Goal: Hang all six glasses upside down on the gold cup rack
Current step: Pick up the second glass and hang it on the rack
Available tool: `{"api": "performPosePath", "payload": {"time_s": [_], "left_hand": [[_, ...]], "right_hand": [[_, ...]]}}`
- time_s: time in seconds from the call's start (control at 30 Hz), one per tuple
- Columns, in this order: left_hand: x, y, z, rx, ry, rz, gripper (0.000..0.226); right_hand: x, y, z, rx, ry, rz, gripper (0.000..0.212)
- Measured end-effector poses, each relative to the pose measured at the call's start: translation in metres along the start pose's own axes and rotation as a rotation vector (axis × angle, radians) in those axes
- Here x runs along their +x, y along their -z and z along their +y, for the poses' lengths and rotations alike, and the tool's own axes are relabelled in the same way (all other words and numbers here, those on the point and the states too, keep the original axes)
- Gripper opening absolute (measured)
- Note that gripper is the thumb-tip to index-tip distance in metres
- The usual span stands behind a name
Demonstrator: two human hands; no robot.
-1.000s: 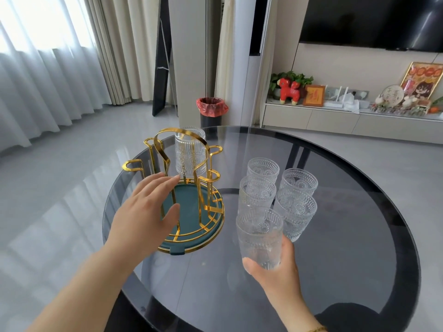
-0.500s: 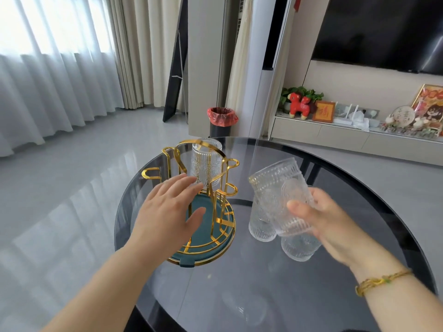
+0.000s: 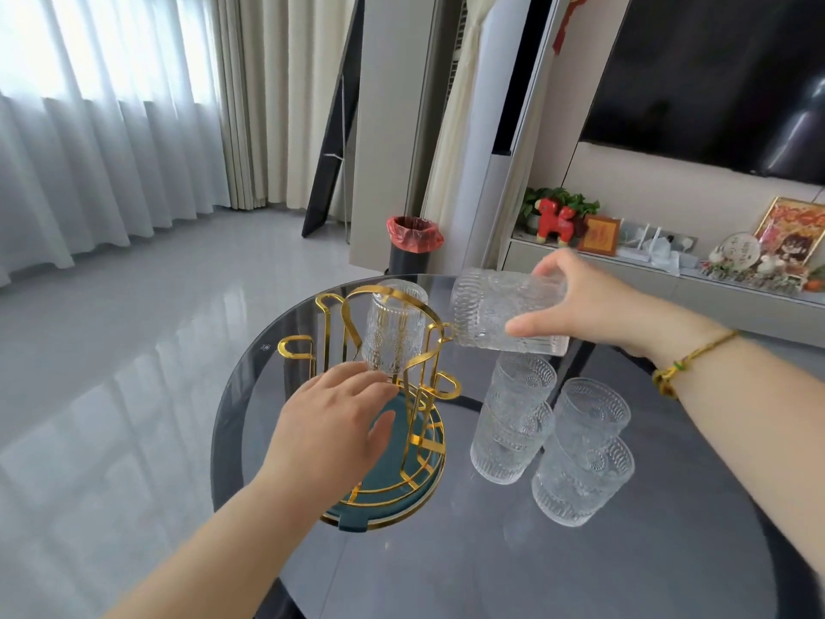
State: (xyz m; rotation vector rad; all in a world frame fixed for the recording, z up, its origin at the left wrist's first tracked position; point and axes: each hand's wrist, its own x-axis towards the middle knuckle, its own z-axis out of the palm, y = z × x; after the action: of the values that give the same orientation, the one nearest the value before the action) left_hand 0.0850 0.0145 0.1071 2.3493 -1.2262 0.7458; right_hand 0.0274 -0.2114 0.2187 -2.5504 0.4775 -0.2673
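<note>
The gold cup rack (image 3: pixel 332 314) stands on a teal round base (image 3: pixel 402 498) on the dark glass table. One ribbed clear glass (image 3: pixel 390 337) hangs upside down on a far arm. My right hand (image 3: pixel 593 301) grips another ribbed glass (image 3: pixel 491 314), turned on its side, its mouth close to the rack's right hook. My left hand (image 3: pixel 330 426) hovers open over the rack's near side, fingers near a prong. Several upright glasses (image 3: pixel 513 435) stand in a cluster to the right of the rack, one of them (image 3: pixel 589 413) farther right.
The round table's edge (image 3: pixel 223 422) curves close to the rack on the left. Beyond it are a grey floor, a bin with a red liner (image 3: pixel 413 243), curtains and a TV shelf with ornaments (image 3: pixel 556 218).
My right hand has lifted the glass higher and tipped it onto its side toward the rack. My left hand stays by the rack. The view has tilted upward.
</note>
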Motion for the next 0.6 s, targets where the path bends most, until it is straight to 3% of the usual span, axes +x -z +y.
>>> {"api": "performPosePath", "payload": {"time_s": [0.33,0.6], "left_hand": [[-0.002,-0.008,-0.001,0.001,0.016,0.075,0.032],[-0.001,-0.011,-0.003,-0.009,-0.033,0.120,0.029]], "right_hand": [[0.028,0.008,-0.035,-0.314,0.095,-0.102,0.069],[0.040,-0.036,-0.037,-0.327,0.167,-0.254,0.076]]}}
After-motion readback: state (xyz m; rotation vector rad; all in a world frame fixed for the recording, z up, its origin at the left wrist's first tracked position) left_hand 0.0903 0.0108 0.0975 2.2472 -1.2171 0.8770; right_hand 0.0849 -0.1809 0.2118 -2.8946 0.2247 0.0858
